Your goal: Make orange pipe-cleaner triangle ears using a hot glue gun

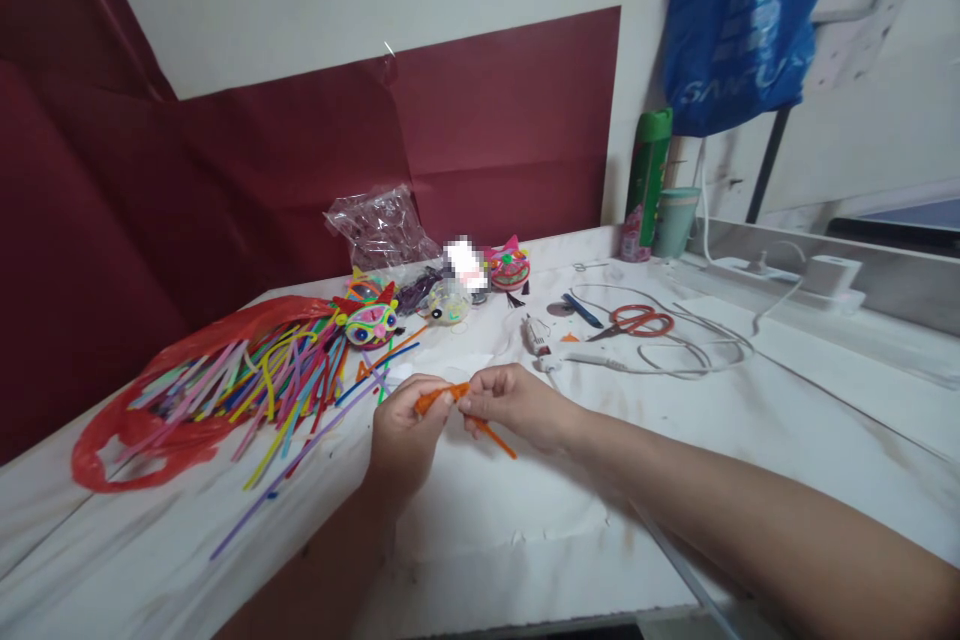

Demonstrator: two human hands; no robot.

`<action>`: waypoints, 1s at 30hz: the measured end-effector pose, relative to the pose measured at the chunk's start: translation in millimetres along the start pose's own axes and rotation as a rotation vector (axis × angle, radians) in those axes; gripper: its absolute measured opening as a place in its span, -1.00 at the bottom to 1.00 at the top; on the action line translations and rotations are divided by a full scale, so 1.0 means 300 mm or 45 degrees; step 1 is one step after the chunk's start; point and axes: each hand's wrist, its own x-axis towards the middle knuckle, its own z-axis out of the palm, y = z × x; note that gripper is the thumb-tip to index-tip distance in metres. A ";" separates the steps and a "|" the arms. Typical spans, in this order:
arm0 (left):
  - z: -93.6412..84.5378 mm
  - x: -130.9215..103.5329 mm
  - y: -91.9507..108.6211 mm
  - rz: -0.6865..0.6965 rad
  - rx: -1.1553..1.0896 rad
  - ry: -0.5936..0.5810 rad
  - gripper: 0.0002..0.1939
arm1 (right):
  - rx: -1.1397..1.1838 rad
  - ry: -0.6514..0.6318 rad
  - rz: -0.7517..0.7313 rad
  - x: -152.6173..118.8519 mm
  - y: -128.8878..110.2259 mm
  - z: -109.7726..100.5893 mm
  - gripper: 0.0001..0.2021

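Note:
An orange pipe-cleaner piece (pixel 435 398) is held between both hands above the white tabletop. My left hand (pixel 409 425) is closed on its wide, bunched part, with the thumb on top. My right hand (pixel 504 402) pinches the same piece at its right end. A straight orange strand (pixel 497 440) sticks out below my right fingers, pointing down and to the right. Pale paper (pixel 450 367) lies just behind the hands.
Colourful pipe cleaners (pixel 277 370) lie on a red plastic bag (pixel 90 450) at the left. Decorated animal-face ornaments (pixel 371 320) stand behind. Orange-handled scissors (pixel 643 320), a white glue gun (pixel 536 335) and a coiled cable (pixel 739 350) lie at the right.

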 end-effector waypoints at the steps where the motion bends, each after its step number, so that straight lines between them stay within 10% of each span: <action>1: 0.001 0.000 -0.005 -0.046 -0.027 -0.009 -0.91 | 0.011 0.020 0.009 0.002 0.006 0.001 -0.61; 22: 0.045 -0.006 -0.043 -0.342 -0.633 -0.059 -0.89 | 0.070 0.260 -0.016 0.005 0.024 0.033 -0.77; 30: 0.027 0.006 -0.020 -0.484 -0.419 -0.118 -0.80 | -0.144 0.227 -0.028 0.020 0.036 -0.013 -0.94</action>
